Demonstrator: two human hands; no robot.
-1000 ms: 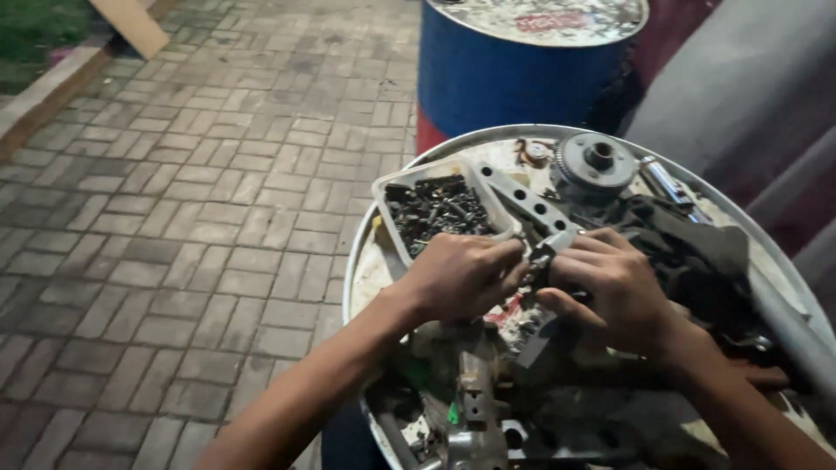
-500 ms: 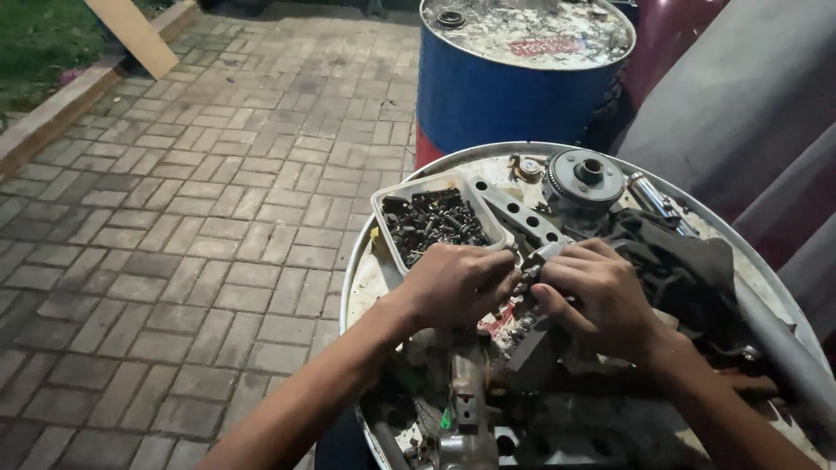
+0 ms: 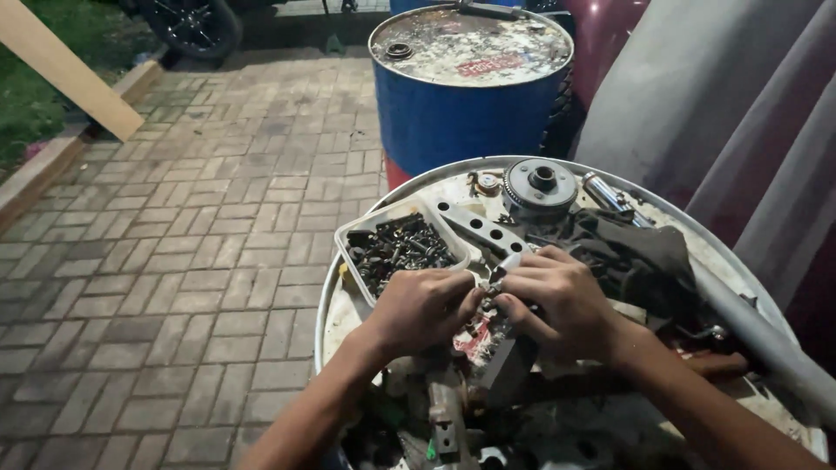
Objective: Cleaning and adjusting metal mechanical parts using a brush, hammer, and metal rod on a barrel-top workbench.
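My left hand [image 3: 424, 306] and my right hand [image 3: 557, 300] meet over the middle of a drum top [image 3: 409, 196] crowded with metal parts. Both hands pinch a small metal part [image 3: 489, 287] between their fingertips; most of it is hidden by the fingers. Just beyond the left hand stands a white tray [image 3: 383, 218] full of dark bolts and screws. A perforated metal bracket [image 3: 479, 226] lies beside the tray. A round clutch-like gear [image 3: 540, 184] sits at the far edge. A dark rag [image 3: 636, 252] lies right of my right hand.
A blue drum [image 3: 470, 83] with a stained lid stands behind. Brick paving [image 3: 174, 261] spreads to the left, with a wooden plank [image 3: 65, 70] and a tyre [image 3: 187, 26] at the far left. A grey tube [image 3: 749, 322] and grey panel [image 3: 697, 96] are on the right.
The view has tilted up, so the blue drum and tyre show more. Both hands stay together over the small part, with only slight finger movement.
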